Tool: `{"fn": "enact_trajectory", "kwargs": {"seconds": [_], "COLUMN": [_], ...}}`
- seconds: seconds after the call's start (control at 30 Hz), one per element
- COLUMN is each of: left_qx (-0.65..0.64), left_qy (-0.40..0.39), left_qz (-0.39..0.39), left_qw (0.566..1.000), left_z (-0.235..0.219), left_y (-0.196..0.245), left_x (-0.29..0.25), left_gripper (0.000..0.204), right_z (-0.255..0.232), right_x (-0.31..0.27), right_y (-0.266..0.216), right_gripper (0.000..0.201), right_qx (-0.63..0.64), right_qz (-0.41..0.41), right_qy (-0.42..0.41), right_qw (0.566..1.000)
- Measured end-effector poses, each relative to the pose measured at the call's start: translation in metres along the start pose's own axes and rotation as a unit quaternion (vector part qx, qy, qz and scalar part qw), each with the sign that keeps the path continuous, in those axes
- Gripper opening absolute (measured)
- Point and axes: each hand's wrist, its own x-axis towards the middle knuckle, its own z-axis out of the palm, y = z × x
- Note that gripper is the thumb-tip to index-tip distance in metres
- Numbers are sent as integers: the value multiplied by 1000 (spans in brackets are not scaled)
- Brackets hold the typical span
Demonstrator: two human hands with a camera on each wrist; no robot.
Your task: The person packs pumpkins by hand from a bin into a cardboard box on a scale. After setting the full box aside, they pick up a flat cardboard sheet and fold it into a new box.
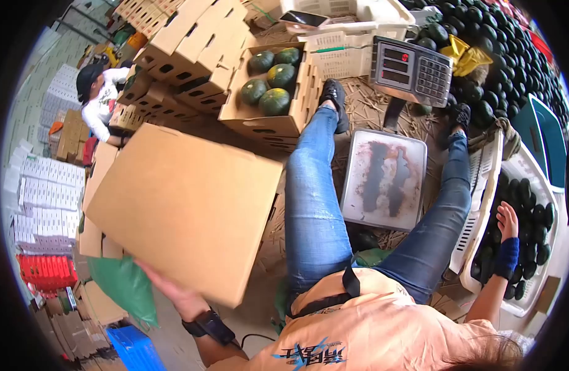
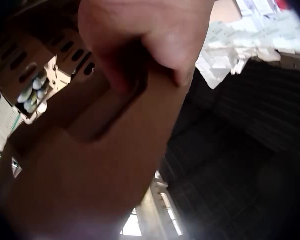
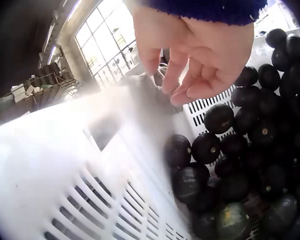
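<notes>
Beside the left thigh [image 1: 315, 216], the cardboard box [image 1: 185, 213] tilts, gripped at one edge by the left hand [image 1: 176, 294] alone, so unsupported weight could twist it loose, while the right hand [image 1: 508, 221] hangs empty, loosely curled, above the crate [image 1: 490, 176].

Shows plain tan on the cardboard box [image 1: 185, 204], dark green with orange patches on the squashes [image 1: 281, 76]. Shows white on the crate [image 3: 45, 150], deep blue on the wristband [image 1: 507, 255].

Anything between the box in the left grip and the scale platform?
Yes: in the head view, the person's left leg lies between the box and the scale platform. Can't tell if the box is high enough to clear it.
</notes>
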Motion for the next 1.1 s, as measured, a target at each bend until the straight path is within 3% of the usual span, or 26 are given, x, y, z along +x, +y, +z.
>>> {"fn": "enact_trajectory", "kwargs": {"seconds": [0.07,0.13,0.23,0.27,0.3,0.33,0.37,0.43,0.47,0.53,0.57,0.6,0.7,0.77,0.83,0.9,0.93,0.97,1.0,1.03,1.07,1.1], "left_qx": [-91,-84,23,52,65,52,168,383,464,556,625,639,706,734,709,603,589,592,625,626,644,622], "left_qy": [-30,-19,-22,-99,-188,-333,-417,-515,-548,-595,-561,-553,-502,-545,-557,-524,-551,-578,-619,-686,-667,-685], "left_qz": [-120,-159,-85,-62,-53,-61,-20,-60,-22,77,117,150,147,126,127,347,250,172,59,-40,-32,14], "left_qw": [988,983,996,992,979,940,893,764,696,575,530,514,477,384,414,490,536,535,471,370,373,380], "left_z": [12,19,59,93,131,190,218,286,304,305,304,297,278,253,231,250,252,239,233,207,199,176], "left_y": [-7,-37,-79,-90,-98,-105,-126,-166,-194,-265,-291,-318,-377,-404,-411,-377,-368,-366,-358,-363,-368,-387], "left_x": [-5,12,65,82,87,87,94,83,81,75,63,57,62,79,77,50,43,40,38,36,30,32], "left_gripper": [70,71,73,74,75,62,53,39,35,27,22,19,18,23,25,29,29,25,26,30,33,35], "right_z": [3,13,6,2,-8,-5,-7,-8,-8,-9,-7,-5,-2,-3,0,-1,-3,-10,-17,-32,-37,-46], "right_x": [3,-14,-17,-15,-18,-10,-12,-13,-15,-15,-17,-18,-21,-24,-28,-28,-28,-27,-24,-16,-7,5], "right_y": [5,-8,-7,-5,10,0,-5,-8,-8,-9,-11,-15,-19,-20,-26,-29,-31,-31,-32,-35,-34,-21], "right_gripper": [34,33,31,31,32,33,33,33,33,33,33,33,32,32,31,30,31,32,33,34,35,36], "right_qx": [62,106,161,196,188,216,202,178,168,152,140,127,106,101,88,122,129,112,70,-39,-123,-181], "right_qz": [9,32,39,30,69,46,50,55,57,55,52,49,39,33,27,35,46,46,50,57,75,40], "right_qy": [2,0,26,29,45,34,34,39,41,43,37,32,14,16,33,56,64,59,69,63,48,14], "right_qw": [998,994,986,980,979,975,977,982,983,986,988,990,993,994,995,990,988,991,994,996,988,983]}}
